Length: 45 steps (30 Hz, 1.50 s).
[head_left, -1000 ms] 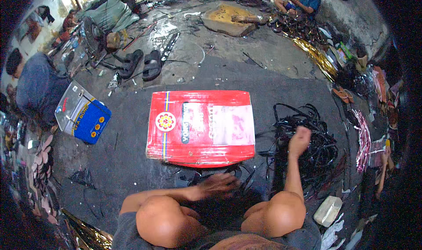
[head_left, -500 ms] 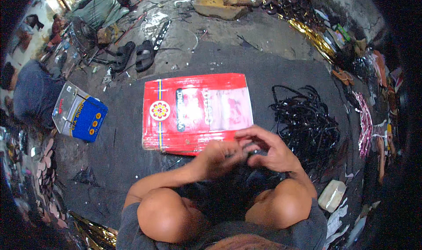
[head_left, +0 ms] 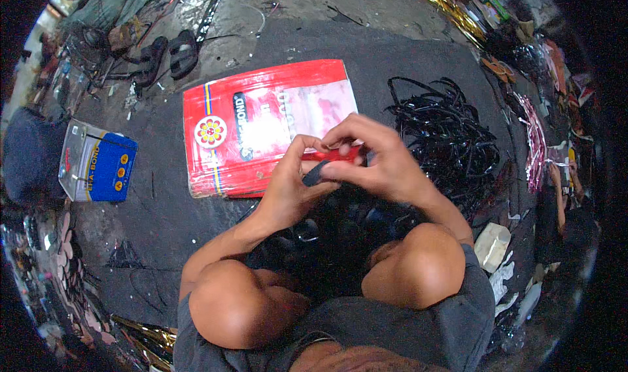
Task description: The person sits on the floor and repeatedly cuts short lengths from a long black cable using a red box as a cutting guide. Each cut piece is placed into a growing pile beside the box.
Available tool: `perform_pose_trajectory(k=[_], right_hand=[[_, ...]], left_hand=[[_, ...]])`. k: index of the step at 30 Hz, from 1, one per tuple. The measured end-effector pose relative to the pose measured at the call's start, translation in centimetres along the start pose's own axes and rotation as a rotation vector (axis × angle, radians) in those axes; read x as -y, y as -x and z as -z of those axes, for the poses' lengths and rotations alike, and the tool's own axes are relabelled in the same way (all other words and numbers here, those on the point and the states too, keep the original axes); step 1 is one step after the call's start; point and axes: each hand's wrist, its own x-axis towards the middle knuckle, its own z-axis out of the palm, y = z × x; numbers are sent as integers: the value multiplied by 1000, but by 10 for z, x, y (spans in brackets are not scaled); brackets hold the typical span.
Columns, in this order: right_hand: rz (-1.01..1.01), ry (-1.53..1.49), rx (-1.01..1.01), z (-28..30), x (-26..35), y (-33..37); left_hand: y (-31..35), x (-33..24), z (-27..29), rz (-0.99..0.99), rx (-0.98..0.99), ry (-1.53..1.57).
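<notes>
My left hand (head_left: pixel 288 186) and my right hand (head_left: pixel 379 163) meet over the near edge of a flat red box (head_left: pixel 261 87) with a flower emblem. Both are curled, fingertips almost touching, around a small dark grey strip (head_left: pixel 315 174). The strip shows between the two thumbs; its ends are hidden by my fingers. To the right of my right hand lies a tangled heap of glossy black strips (head_left: pixel 451 133).
At left sits a blue and clear container (head_left: pixel 108 169) beside a dark rounded shape (head_left: pixel 33 156). Black sandals (head_left: pixel 183 53) lie beyond. Pink strips (head_left: pixel 533 143), a pale block (head_left: pixel 492 246) and gold strips (head_left: pixel 451 12) line the right side. Pinkish cut pieces (head_left: pixel 65 254) lie at left.
My hands, blurred and bunched before, have drawn slightly upward, and the dark strip now shows between them. The view has shifted, so the red box appears farther left and higher.
</notes>
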Motion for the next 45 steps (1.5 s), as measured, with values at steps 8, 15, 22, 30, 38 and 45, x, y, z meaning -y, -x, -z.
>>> perform_pose_trajectory(k=[8, 15, 22, 30, 38, 45], right_hand=[[64, -135, -124, -6, -24, -5], [142, -583, -1159, 149, -41, 13], [-37, -210, -921, 140, -67, 12], [-172, 85, -192, 23, -111, -48], [-131, 496, -307, -19, -97, -45], [110, 557, -395, -7, -97, -41]], left_hand=[[-2, -5, 6, 94, 110, -12], [46, 49, 38, 216, 419, -223], [83, 10, 121, 371, 221, -380], [79, -38, 314, 402, -625, -1401], [-82, 11, 65, -439, -268, -756], [-113, 49, 34, -512, -183, -773]])
